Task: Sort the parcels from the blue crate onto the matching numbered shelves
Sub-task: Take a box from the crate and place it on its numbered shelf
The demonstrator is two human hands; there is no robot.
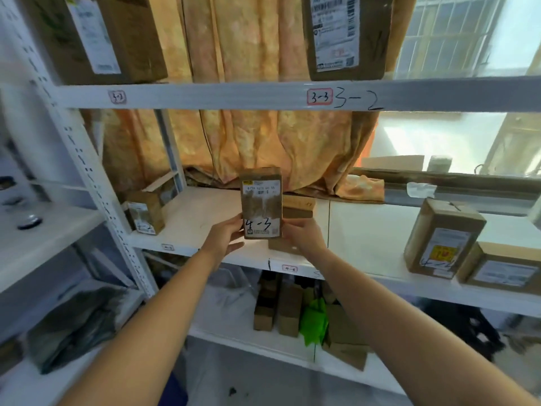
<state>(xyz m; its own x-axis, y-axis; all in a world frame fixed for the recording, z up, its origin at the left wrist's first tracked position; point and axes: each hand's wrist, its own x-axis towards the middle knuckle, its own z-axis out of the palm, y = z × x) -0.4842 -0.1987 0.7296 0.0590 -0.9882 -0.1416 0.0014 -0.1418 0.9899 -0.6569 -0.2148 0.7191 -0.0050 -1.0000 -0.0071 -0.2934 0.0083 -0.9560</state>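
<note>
A small brown cardboard parcel [261, 202] marked "4-3" by hand stands upright over the white shelf [205, 212]. My left hand [225, 237] grips its lower left side, and my right hand [304, 234] grips its lower right side. A red-edged "4-3" tag [289, 268] sits on the shelf's front edge just below. Behind the parcel lie flat brown boxes [297, 209], partly hidden by it and by my right hand. The blue crate is out of view.
A small box [145, 216] stands at the shelf's left end and two labelled boxes [443, 240] at its right. The shelf above carries "3-3" and "3-2" marks [320, 97] and two large boxes. More boxes and a green bag [314, 320] sit on the shelf below. An orange curtain hangs behind.
</note>
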